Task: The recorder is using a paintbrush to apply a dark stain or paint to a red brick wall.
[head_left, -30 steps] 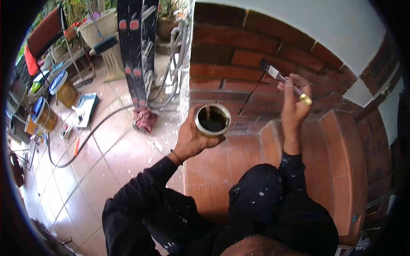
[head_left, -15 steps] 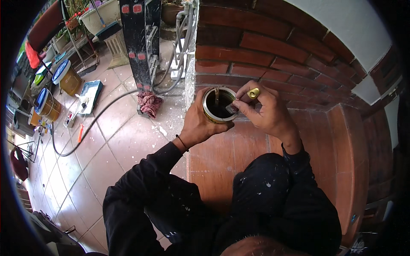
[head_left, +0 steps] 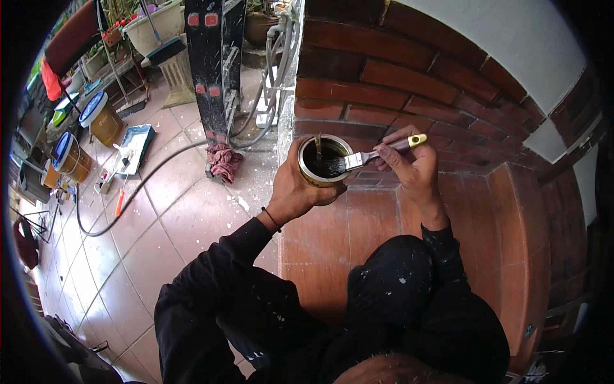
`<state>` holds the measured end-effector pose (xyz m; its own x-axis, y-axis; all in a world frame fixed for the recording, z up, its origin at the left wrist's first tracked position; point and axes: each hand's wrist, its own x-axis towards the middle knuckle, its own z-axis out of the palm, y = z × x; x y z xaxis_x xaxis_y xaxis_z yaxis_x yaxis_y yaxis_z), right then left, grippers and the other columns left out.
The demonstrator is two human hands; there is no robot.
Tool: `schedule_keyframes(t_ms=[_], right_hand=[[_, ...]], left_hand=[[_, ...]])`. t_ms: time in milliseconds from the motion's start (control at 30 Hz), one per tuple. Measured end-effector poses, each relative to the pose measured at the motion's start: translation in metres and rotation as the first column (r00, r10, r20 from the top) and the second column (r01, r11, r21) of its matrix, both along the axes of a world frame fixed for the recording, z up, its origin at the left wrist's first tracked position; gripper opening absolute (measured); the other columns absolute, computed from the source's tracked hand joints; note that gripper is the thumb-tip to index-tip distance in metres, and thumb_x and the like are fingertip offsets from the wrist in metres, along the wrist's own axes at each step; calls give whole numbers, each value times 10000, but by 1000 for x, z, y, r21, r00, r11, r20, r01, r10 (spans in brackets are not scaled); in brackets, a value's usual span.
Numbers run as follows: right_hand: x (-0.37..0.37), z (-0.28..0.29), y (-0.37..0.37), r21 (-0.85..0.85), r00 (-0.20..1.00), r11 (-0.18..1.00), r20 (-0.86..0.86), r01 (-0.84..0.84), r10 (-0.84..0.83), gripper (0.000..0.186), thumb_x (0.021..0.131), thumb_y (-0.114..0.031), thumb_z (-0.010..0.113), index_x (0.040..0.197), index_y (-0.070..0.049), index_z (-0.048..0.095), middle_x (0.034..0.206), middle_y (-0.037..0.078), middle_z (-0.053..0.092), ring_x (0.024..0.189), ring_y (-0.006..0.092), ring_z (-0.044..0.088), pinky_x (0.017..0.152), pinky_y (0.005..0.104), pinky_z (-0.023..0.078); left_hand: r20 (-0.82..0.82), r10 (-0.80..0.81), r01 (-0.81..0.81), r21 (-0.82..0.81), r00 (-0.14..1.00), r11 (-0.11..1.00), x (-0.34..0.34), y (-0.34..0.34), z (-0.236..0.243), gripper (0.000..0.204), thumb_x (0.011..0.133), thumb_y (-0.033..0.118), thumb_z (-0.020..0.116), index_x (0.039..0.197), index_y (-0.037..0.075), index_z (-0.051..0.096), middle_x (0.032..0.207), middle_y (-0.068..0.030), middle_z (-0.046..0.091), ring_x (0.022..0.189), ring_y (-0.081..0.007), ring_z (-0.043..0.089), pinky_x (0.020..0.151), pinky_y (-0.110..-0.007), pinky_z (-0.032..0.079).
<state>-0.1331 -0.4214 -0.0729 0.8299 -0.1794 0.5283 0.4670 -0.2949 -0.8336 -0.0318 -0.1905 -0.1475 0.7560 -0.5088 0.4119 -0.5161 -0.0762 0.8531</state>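
My left hand (head_left: 295,185) is wrapped round a round metal can (head_left: 347,148) with dark liquid inside. A thin stick (head_left: 318,146) stands in the liquid, leaning on the can's far side. In my right hand (head_left: 414,168) is a paintbrush (head_left: 377,154), gripped by its dark handle with a yellow end. The brush lies nearly level, with its metal band over the can's right rim and its bristles inside the opening. The bristle tips are hard to make out against the dark liquid.
A brick wall (head_left: 384,93) rises just beyond the can. At the left are a paint-spattered ladder (head_left: 211,64), a crumpled rag (head_left: 224,163), a hose (head_left: 160,155), a paint tray (head_left: 149,139) and two lidded buckets (head_left: 105,125). A tiled step (head_left: 320,246) lies under my hands.
My right hand has swung the paintbrush from steeply upright to nearly level, its handle now pointing right. The can has shifted slightly left and down in view.
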Motion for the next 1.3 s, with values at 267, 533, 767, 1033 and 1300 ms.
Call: schedule_keyframes(t_ms=[267,533,767,1033,1300], right_hand=[[9,-69,-21,789,938,614,-237,33,254,146,1018,-144,795,1128,-63,745,1088,90,796,917,190,780,753,251,632],[29,-97,-16,933,960,355,-150,58,237,211,1021,-139,790,1207,-70,717,1121,80,782,945,198,782,818,278,663],[39,-85,-38,341,910,894,190,290,-368,116,1057,-30,715,1129,13,634,1170,171,756,1025,210,771,932,318,645],[39,-74,-19,-99,910,933,275,346,-308,223,1035,11,729,1255,47,742,1206,107,747,1107,163,731,984,279,601],[13,-94,-42,106,812,858,282,503,-511,151,1047,-8,715,1189,13,764,1246,108,720,1182,208,717,989,312,614]], left_hand=[[8,65,-64,-15,998,998,4,3,-1,1032,681,402,1010,1466,28,454,1314,-183,707,1206,-349,727,1023,-430,581],[-64,54,-56,-37,997,998,6,9,-2,1050,665,384,1007,1479,17,455,1344,-180,682,1248,-332,693,1077,-420,538],[-21,88,-89,-23,996,996,8,10,-10,1046,672,412,1001,1478,20,460,1326,-183,709,1217,-339,724,1041,-426,569],[-9,87,-87,-37,996,995,17,5,-8,1062,679,433,1007,1482,25,446,1323,-191,707,1206,-340,727,1029,-421,575],[42,99,-100,21,994,995,10,7,-1,1035,691,453,1000,1464,32,454,1331,-190,708,1188,-348,739,1012,-431,586]])
